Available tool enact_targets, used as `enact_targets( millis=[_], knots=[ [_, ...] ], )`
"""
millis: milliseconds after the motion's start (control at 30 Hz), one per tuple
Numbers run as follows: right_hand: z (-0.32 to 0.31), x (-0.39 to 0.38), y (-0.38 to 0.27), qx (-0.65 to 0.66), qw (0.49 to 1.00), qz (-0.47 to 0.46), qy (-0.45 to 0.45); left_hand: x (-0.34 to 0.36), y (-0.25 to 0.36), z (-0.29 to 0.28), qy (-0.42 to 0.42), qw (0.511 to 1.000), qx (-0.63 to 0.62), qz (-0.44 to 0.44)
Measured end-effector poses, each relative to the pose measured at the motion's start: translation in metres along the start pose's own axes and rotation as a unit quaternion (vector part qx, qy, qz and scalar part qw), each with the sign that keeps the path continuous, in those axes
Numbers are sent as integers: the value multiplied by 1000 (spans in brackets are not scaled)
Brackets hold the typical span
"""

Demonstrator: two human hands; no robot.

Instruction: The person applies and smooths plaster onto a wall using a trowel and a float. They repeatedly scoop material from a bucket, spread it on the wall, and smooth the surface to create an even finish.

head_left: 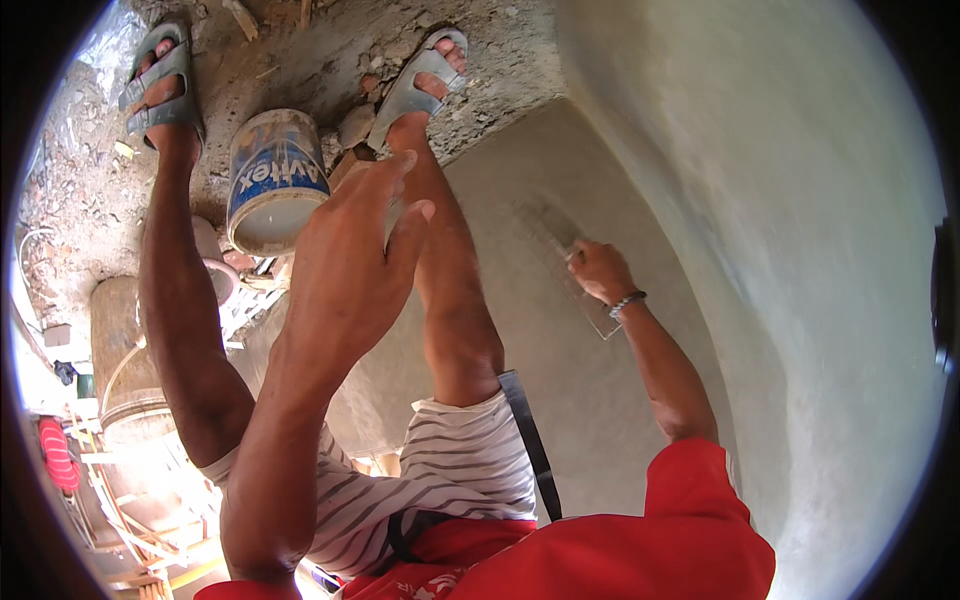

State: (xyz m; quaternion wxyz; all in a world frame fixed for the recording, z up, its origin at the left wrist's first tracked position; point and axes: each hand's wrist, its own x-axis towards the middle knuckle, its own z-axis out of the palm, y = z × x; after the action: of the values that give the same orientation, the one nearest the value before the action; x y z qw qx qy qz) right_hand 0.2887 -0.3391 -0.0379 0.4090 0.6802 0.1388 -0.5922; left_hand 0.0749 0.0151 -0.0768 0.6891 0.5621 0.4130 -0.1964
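Observation:
My right hand point(602, 272) is closed round the handle of a plastering trowel point(552, 238), its blade blurred against the smooth grey plastered wall point(620, 400). A dark beaded bracelet point(627, 303) circles that wrist. My left hand point(350, 250) is raised in front of my legs, thumb and forefinger spread apart, with nothing visible in it. Beyond it, near my feet, is a white and blue paint bucket point(278, 180), partly covered by the left hand.
Rubble and dried mortar cover the ground point(300, 60) around my sandalled feet. Another worn bucket point(125, 345) with a handle is beyond my left leg, near loose wooden strips point(120, 510). A second plastered wall surface point(800, 250) curves up along the right.

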Motion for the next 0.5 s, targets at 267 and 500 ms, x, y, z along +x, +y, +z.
enact_targets(
  millis=[267, 500],
  knots=[
    [-47, 79, 52, -17, 989, 69, 128, 2, -5, 5, -17, 1000, 15, -19],
    [5, 85, -9, -76, 995, -58, -31, 7, -6, 9, -14, 1000, 20, -10]
  ],
)
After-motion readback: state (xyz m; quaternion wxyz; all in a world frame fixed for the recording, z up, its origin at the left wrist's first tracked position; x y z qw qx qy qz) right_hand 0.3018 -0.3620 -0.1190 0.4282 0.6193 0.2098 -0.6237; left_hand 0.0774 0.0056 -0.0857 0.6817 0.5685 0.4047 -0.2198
